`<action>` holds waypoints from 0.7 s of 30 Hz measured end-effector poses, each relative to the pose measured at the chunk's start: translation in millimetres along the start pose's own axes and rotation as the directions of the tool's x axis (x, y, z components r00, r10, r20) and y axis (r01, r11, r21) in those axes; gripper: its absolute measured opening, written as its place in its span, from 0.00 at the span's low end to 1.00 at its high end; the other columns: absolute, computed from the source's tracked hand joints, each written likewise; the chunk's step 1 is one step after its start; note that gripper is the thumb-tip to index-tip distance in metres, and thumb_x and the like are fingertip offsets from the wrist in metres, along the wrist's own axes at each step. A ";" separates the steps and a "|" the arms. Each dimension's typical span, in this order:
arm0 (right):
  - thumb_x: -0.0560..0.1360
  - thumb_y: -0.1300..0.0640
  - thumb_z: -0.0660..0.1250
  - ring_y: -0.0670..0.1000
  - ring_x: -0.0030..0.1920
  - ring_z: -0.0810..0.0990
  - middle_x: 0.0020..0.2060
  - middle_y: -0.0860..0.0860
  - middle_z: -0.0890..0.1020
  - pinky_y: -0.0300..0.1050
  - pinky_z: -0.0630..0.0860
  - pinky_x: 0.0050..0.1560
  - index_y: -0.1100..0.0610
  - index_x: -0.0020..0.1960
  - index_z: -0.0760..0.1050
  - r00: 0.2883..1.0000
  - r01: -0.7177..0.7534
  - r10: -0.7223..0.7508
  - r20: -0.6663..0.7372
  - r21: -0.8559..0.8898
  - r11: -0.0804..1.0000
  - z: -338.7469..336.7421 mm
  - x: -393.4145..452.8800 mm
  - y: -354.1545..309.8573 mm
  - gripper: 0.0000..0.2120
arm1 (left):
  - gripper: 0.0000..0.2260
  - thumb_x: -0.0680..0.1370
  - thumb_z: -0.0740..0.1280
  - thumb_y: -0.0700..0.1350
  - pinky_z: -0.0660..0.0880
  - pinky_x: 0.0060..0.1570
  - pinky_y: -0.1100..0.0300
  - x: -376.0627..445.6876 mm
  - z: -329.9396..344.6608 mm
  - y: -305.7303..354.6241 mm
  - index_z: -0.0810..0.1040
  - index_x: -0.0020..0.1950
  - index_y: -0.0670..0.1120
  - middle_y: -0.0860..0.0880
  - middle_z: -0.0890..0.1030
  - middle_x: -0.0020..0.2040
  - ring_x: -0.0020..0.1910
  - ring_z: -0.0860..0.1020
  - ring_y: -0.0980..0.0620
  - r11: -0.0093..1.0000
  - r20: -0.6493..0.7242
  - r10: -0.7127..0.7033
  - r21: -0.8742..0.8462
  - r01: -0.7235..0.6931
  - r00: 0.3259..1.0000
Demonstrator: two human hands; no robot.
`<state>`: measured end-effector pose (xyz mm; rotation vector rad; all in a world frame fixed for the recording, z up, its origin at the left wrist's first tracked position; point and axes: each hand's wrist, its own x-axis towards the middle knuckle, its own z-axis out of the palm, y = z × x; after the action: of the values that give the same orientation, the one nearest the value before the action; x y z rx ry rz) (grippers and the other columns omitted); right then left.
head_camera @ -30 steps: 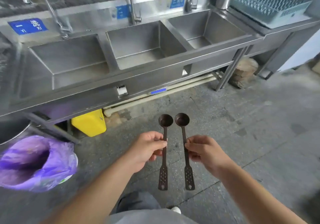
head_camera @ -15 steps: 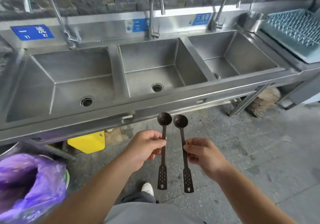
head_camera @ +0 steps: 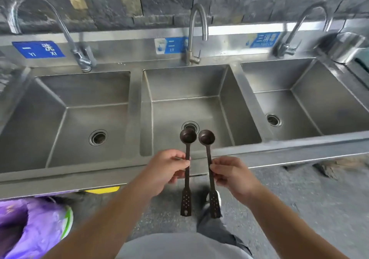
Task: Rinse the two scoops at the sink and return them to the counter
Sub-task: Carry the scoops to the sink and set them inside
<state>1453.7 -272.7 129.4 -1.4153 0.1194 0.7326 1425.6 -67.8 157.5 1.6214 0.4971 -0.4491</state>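
Note:
I hold two dark brown long-handled scoops side by side, bowls pointing away from me. My left hand (head_camera: 165,168) pinches the handle of the left scoop (head_camera: 187,138). My right hand (head_camera: 231,173) pinches the handle of the right scoop (head_camera: 206,138). Both bowls hang over the front part of the middle basin (head_camera: 175,110) of a steel triple sink, just before its drain (head_camera: 190,126). The middle tap (head_camera: 196,32) stands behind that basin, and no water runs from it.
A left basin (head_camera: 65,118) and a right basin (head_camera: 311,102) flank the middle one, each with its own tap. A steel pot (head_camera: 347,46) stands at the far right. A bin lined with a purple bag (head_camera: 34,226) sits on the floor at lower left.
I have come closer to the sink. The scoops' bowls, which hung over the floor before the sink's front edge, are now over the middle basin. Both grips are unchanged.

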 end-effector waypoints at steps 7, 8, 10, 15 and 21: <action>0.76 0.68 0.65 0.48 0.29 0.75 0.30 0.54 0.80 0.37 0.74 0.32 0.64 0.42 0.79 0.996 -0.065 0.068 0.060 -0.054 0.996 -79.3 112.2 -58.9 0.06 | 0.04 0.75 0.70 0.40 0.68 0.25 0.66 108.0 30.6 52.2 0.82 0.46 0.49 0.49 0.85 0.41 0.33 0.82 0.58 0.994 -0.105 -0.109 -0.017 0.107 0.989; 0.76 0.68 0.65 0.48 0.28 0.76 0.30 0.54 0.80 0.37 0.74 0.32 0.63 0.40 0.79 0.993 -0.085 0.090 0.071 -0.073 0.994 -87.2 127.1 -66.3 0.07 | 0.04 0.75 0.70 0.41 0.67 0.25 0.67 123.1 32.7 57.2 0.82 0.46 0.49 0.49 0.85 0.41 0.33 0.82 0.58 0.992 -0.126 -0.127 -0.027 0.124 0.984; 0.76 0.67 0.66 0.47 0.28 0.76 0.29 0.54 0.80 0.38 0.73 0.32 0.60 0.37 0.79 0.986 -0.138 0.148 0.078 -0.121 0.983 -100.5 155.9 -77.4 0.10 | 0.05 0.75 0.70 0.42 0.68 0.25 0.68 150.7 34.2 64.8 0.82 0.46 0.51 0.50 0.85 0.41 0.33 0.82 0.59 0.988 -0.165 -0.150 -0.049 0.144 0.975; 0.75 0.66 0.67 0.46 0.29 0.76 0.29 0.52 0.79 0.37 0.72 0.31 0.59 0.39 0.80 0.974 -0.202 0.221 0.057 -0.237 0.950 -120.0 221.8 -81.3 0.08 | 0.08 0.74 0.70 0.41 0.72 0.30 0.64 210.1 31.4 71.7 0.81 0.45 0.56 0.51 0.85 0.40 0.33 0.82 0.58 0.986 -0.205 -0.162 -0.062 0.152 0.965; 0.75 0.66 0.67 0.48 0.29 0.71 0.29 0.53 0.75 0.39 0.66 0.30 0.65 0.45 0.79 0.959 -0.274 0.282 -0.006 -0.254 0.928 -123.6 296.4 -55.9 0.03 | 0.08 0.75 0.69 0.37 0.68 0.25 0.65 288.2 19.5 51.7 0.80 0.51 0.48 0.46 0.81 0.42 0.32 0.79 0.55 0.967 -0.193 -0.247 -0.119 0.227 0.950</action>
<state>1756.2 -269.6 7.9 -1.6491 0.2121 1.0329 1693.1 -75.1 37.1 1.5297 0.8649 -0.4297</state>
